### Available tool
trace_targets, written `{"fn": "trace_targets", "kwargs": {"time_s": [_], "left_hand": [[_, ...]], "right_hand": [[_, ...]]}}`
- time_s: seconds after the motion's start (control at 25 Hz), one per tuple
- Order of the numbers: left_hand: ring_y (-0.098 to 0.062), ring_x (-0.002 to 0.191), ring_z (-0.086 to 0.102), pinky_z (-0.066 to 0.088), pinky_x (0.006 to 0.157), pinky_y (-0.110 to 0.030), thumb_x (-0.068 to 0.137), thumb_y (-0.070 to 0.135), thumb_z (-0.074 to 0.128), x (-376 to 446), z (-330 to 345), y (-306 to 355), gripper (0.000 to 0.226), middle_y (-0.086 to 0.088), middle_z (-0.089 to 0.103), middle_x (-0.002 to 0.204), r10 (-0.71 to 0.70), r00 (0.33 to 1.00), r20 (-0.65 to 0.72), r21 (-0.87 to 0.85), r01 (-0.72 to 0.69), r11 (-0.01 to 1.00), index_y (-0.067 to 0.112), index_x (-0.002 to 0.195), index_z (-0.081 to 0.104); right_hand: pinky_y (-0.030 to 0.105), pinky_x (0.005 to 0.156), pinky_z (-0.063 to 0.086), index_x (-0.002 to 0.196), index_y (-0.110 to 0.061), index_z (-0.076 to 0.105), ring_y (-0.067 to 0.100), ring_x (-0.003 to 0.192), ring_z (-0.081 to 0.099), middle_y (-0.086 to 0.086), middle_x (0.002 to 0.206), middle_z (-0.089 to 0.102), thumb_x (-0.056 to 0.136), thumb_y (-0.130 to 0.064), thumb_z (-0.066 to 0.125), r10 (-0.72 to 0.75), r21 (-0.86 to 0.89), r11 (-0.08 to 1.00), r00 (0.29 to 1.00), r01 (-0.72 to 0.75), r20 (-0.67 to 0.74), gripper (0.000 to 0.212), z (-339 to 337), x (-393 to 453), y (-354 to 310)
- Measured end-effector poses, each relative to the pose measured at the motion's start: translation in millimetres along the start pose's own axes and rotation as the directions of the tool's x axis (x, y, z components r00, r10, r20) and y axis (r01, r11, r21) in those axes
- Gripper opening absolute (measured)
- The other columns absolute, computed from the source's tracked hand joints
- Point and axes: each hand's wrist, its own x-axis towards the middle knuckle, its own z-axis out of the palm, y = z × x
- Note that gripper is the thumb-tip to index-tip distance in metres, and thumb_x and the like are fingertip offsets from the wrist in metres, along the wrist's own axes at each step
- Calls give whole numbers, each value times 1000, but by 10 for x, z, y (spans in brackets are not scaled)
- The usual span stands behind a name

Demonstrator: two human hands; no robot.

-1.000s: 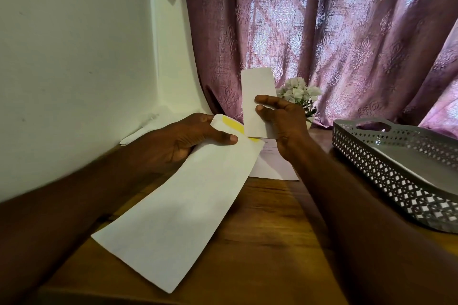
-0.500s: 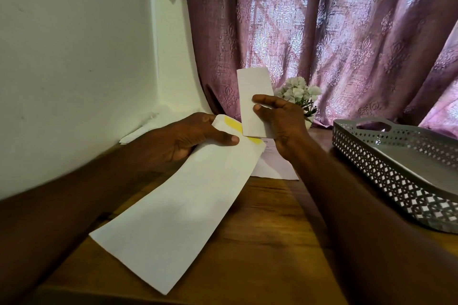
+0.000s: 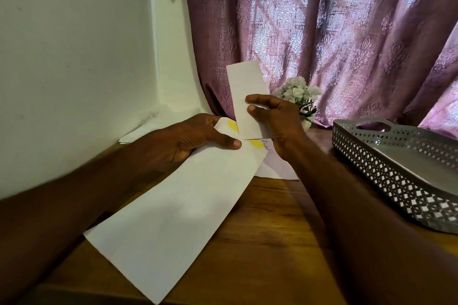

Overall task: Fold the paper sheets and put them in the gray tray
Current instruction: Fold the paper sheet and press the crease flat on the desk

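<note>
While the left hand (image 3: 198, 136) grips a long folded paper (image 3: 173, 205) at 9 o'clock, the right hand (image 3: 277, 121) pinches a smaller upright slip (image 3: 244, 91); gray tray (image 3: 396, 181) at 3 o'clock.

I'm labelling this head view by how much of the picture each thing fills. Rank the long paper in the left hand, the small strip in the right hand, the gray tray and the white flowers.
1. Long paper, though it lies nearest the camera.
2. Gray tray, cut off at the right edge.
3. Small strip.
4. White flowers.
</note>
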Motion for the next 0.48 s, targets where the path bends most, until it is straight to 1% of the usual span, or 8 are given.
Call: {"fn": "trace_targets", "kwargs": {"time_s": [0.16, 0.28, 0.36, 0.4, 0.48], "left_hand": [[-26, 106, 75, 60, 91, -34, 83, 1, 79, -10, 11, 22, 47, -11, 77, 118, -1, 1000, 10, 17, 1, 1000, 6, 129, 68], [-21, 101, 76, 61, 86, -27, 84, -1, 77, -17, 18, 36, 47, -10, 77, 118, 14, 1000, 3, 39, -15, 999, 5, 130, 67], [-19, 98, 77, 61, 84, -26, 84, -1, 77, -23, 16, 45, 46, -8, 78, 115, 16, 1000, -3, 28, -16, 999, 6, 129, 68], [-20, 99, 76, 61, 86, -28, 84, -1, 77, -27, 14, 49, 46, -8, 78, 114, 14, 1000, -7, 22, -14, 1000, 6, 129, 68], [-27, 111, 72, 58, 99, -37, 84, 0, 77, -30, 15, 57, 51, -11, 75, 122, 9, 1000, -19, 40, -8, 999, 6, 133, 65]], "right_hand": [[26, 79, 60, 92, -22, 82, 10, 90, 74, -4, 100, 80, 84, 1, 76, -14, -56, 998, 998, 18, 66, 24, -18, -4, 7], [22, 77, 58, 91, -23, 82, 5, 88, 73, -8, 98, 80, 84, -1, 77, -36, -92, 995, 997, 42, 65, 24, -70, -4, -15], [19, 76, 57, 90, -23, 82, 1, 85, 72, -12, 94, 80, 83, 0, 77, -44, -101, 994, 997, 50, 61, 24, -95, -1, -27], [19, 75, 57, 91, -22, 81, 0, 83, 72, -13, 92, 80, 83, 1, 77, -45, -99, 994, 998, 49, 50, 24, -97, 0, -29], [17, 71, 57, 93, -19, 81, 0, 81, 73, -13, 89, 80, 83, 2, 77, -44, -82, 996, 999, 44, 12, 24, -87, 2, -25]]}}
